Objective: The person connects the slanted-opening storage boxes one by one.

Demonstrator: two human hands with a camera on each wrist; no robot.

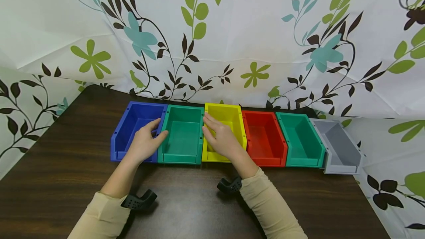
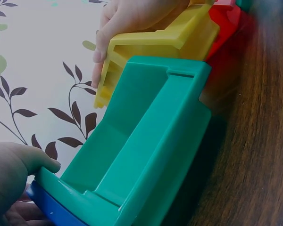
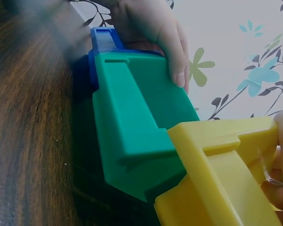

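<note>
My left hand (image 1: 146,141) straddles the side walls where the blue bin (image 1: 119,141) and a green bin (image 1: 184,135) meet. Its thumb is on the green side and its fingers are on the blue side, pinching the adjoining walls. In the left wrist view, the thumb rests on the rim of the green bin (image 2: 146,141). My right hand (image 1: 220,137) reaches over the yellow bin (image 1: 229,111), its fairly straight fingers touching the left wall. In the right wrist view, part of that hand shows at the rim of the yellow bin (image 3: 212,160).
Right of the yellow bin stand a red bin (image 1: 265,139), a second green bin (image 1: 302,139) and a grey bin (image 1: 342,146), in one row. They stand on a dark wooden table (image 1: 186,202), before a leaf-patterned cloth (image 1: 225,47). A black mount (image 1: 139,200) sits at the left wrist.
</note>
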